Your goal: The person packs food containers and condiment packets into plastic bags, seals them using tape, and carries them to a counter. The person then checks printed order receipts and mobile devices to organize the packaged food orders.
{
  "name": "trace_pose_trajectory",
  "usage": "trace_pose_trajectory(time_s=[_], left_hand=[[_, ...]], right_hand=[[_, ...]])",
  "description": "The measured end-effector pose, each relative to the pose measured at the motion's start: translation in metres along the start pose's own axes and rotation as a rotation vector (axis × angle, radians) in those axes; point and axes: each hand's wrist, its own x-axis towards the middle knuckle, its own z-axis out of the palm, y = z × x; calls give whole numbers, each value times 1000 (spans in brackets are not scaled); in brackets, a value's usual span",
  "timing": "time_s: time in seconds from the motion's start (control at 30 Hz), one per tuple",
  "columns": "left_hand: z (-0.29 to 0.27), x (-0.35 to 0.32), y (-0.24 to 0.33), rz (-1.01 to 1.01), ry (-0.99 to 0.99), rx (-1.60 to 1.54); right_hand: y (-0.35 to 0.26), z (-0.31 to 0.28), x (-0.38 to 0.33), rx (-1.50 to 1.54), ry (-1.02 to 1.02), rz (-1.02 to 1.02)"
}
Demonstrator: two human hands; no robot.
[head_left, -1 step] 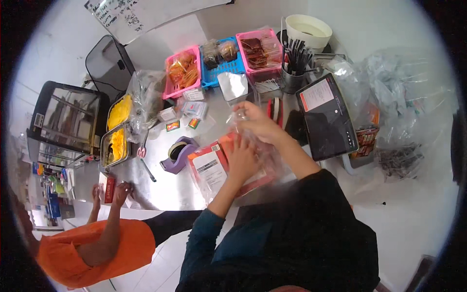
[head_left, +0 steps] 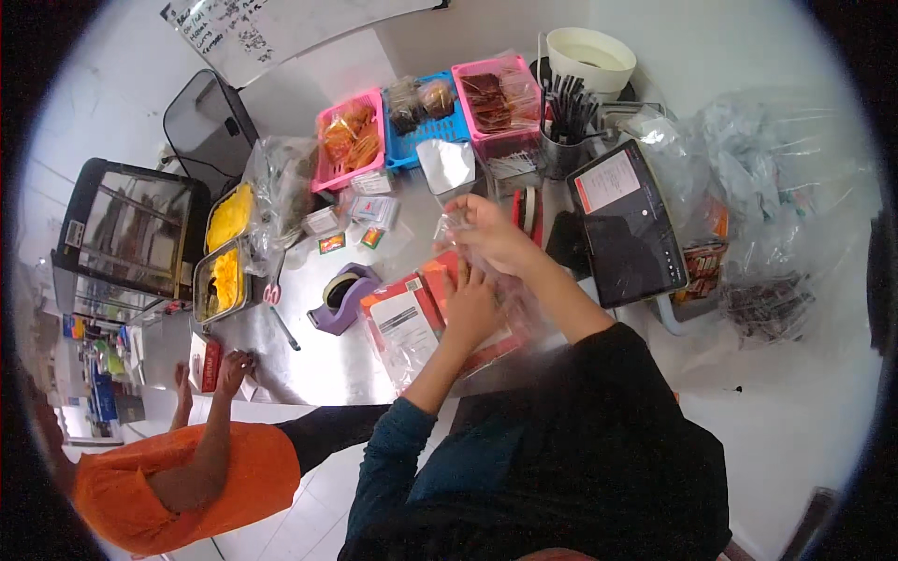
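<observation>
A clear plastic bag [head_left: 404, 367] lies on the metal table in front of me, with flat red boxes [head_left: 485, 355] inside. On the bag's left half sits a white printed slip [head_left: 402, 323]. My left hand [head_left: 473, 309] rests on the red boxes through the plastic, its fingers spread. Above it, my right hand [head_left: 496, 236] pinches the gathered far end of the bag. A purple tape dispenser [head_left: 344, 299] stands just left of the bag.
At the back are pink and blue baskets [head_left: 428, 138] of packed food. A tablet [head_left: 636, 234] stands at the right, beside a cup of black cutlery [head_left: 564, 154]. Scissors [head_left: 272, 292] lie at the left. A co-worker in orange [head_left: 201, 477] handles a red-and-white box [head_left: 206, 363].
My left hand has shifted slightly right and nearer to me over the red boxes. My right hand keeps its pinch on the bag, almost unmoved.
</observation>
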Motion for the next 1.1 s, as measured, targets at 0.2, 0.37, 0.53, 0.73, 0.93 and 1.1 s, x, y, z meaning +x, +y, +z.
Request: trace_pose_trajectory(time_s=[0.2, 0.37, 0.53, 0.73, 0.93, 1.1], left_hand=[[-3, 0, 17, -101, 322, 88], [-17, 10, 35, -11, 581, -530], [8, 16, -6, -97, 138, -31], [-79, -55, -27, -127, 453, -208], [-30, -137, -85, -478, 476, -259], [-69, -135, -63, -413, 612, -1248]], right_hand=[[-66, 28, -36, -162, -81, -203], [-73, 44, -64, -790, -196, -375], [-53, 33, -66, -992, -145, -481], [8, -55, -98, -913, 392, -575], [141, -64, -118, -688, 227, -241], [153, -74, -127, -842, 403, -161]])
